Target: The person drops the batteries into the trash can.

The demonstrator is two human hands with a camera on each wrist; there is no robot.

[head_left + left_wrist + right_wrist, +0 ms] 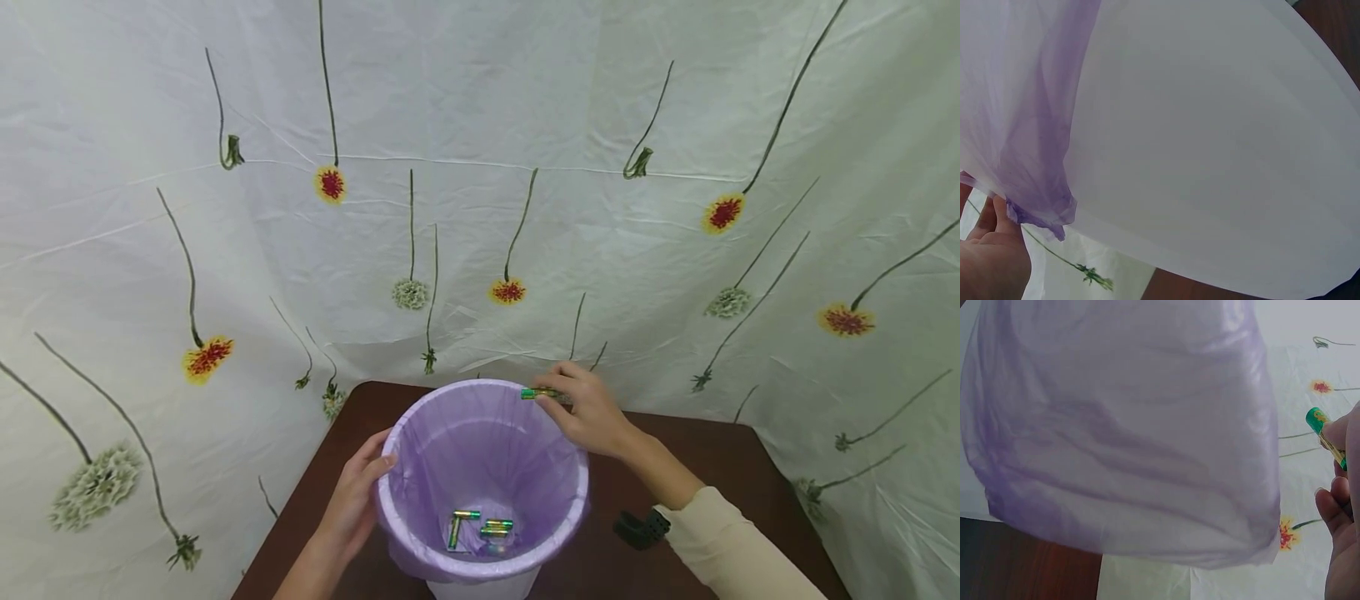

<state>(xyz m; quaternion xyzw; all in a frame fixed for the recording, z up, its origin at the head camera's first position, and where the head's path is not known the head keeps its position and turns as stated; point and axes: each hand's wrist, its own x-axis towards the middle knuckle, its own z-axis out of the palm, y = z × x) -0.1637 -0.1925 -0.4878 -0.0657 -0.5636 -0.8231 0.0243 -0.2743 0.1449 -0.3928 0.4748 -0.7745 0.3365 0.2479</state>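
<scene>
A white trash bin [483, 590] lined with a purple plastic bag [457, 433] stands on the table. Several green and gold batteries [454, 532] lie at its bottom. My left hand [356, 492] grips the bin's left rim, thumb over the lip; in the left wrist view its fingers [1004, 219] show beside the bag's hanging edge. Over the far right rim, my right hand [588, 412] pinches another green battery [538, 393] between thumb and fingers. The right wrist view shows this battery [1327, 437] beside the lined bin, with part of the hand cut off by the frame.
A dark brown table [645, 475] carries the bin. Around it hangs a white cloth [480, 100] printed with flowers. A black strap [641, 529] is at the right wrist, near the cream sleeve [731, 542].
</scene>
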